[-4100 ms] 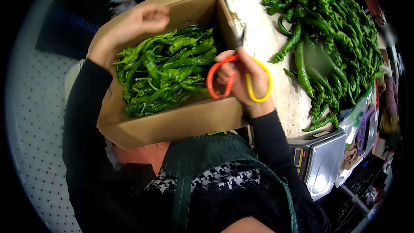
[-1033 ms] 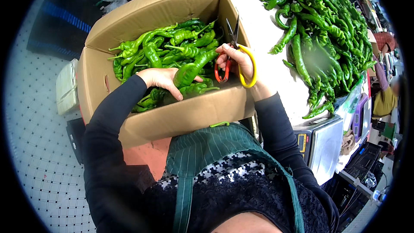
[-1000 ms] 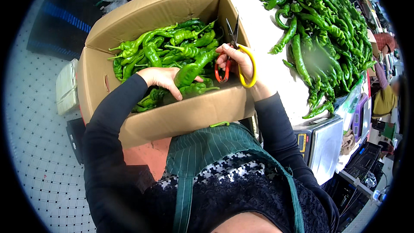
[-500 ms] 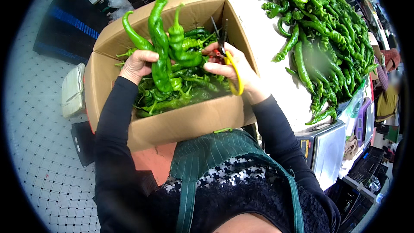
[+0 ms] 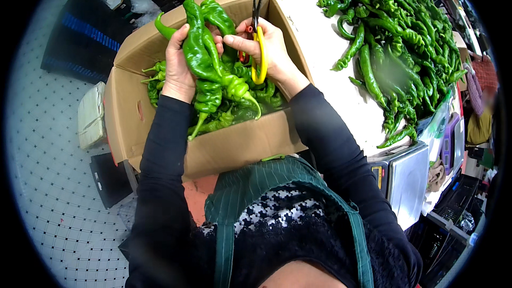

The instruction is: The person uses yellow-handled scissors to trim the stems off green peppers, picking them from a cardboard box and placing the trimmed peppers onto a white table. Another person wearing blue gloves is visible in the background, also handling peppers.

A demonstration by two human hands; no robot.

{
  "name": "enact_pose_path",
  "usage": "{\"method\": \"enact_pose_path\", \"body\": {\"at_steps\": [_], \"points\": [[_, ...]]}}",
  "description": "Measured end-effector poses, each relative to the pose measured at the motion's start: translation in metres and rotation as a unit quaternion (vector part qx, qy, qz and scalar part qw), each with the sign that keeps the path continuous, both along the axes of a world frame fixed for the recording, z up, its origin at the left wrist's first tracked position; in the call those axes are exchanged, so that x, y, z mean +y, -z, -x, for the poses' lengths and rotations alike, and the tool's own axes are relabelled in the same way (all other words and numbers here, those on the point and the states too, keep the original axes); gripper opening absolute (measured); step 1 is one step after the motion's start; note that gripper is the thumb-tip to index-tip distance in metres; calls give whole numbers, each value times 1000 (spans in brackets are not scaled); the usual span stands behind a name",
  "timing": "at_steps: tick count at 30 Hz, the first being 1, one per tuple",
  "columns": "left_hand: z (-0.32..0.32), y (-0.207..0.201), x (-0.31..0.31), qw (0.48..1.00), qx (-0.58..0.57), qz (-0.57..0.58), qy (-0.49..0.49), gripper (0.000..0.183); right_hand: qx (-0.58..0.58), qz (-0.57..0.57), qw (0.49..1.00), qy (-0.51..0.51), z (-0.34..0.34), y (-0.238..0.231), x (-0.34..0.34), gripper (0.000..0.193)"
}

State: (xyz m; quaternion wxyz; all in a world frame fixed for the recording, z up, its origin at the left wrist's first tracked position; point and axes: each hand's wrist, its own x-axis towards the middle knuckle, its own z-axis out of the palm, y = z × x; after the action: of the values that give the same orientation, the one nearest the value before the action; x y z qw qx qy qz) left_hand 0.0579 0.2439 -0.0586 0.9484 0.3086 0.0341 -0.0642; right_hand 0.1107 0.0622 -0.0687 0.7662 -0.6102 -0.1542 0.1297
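Peppers (image 5: 198,64), a fistful of long, glossy green ones, up in the person's left hand (image 5: 180,66), seen from the head camera! The grip there is closed round their middles, thumb in front, fingertips peeping out on the far side. Some ends point up and away; below, two stalks dangle, one fairly straight, one curling, right over the open cardboard box (image 5: 234,154).

Across to the right hand (image 5: 271,48), just beside the bunch: its grip is wrapped round the scissors (image 5: 263,61), one loop yellow, the other red and mostly hidden by the fingers. The dark blades (image 5: 256,10) point up and away, tips slightly parted. That right thumb reaches over to one pepper of the handful; whether it touches, I can't tell from here.

Inside the box, more green peppers (image 5: 269,96) lie in a loose jumble, partly hidden under the hands. Just to the right runs the pale bench (image 5: 320,42), and look at that heap (image 5: 381,21), a great sprawl of twisted green peppers! Nearer the person, a scale (image 5: 409,181) shows its shiny metal pan, and a thin bit of green (image 5: 273,157) lies at the edge of the dark green apron (image 5: 261,176).
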Motion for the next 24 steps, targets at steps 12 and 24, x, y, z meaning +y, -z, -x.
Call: {"method": "enact_pose_path", "body": {"at_steps": [12,24], "points": [[2,7,0,954,-211,191,93,87,-48,38,998,-17,11,-10,-3,31],[6,1,22,941,-274,197,41,79,-64,66,994,-56,40,-14,-47,25]]}}
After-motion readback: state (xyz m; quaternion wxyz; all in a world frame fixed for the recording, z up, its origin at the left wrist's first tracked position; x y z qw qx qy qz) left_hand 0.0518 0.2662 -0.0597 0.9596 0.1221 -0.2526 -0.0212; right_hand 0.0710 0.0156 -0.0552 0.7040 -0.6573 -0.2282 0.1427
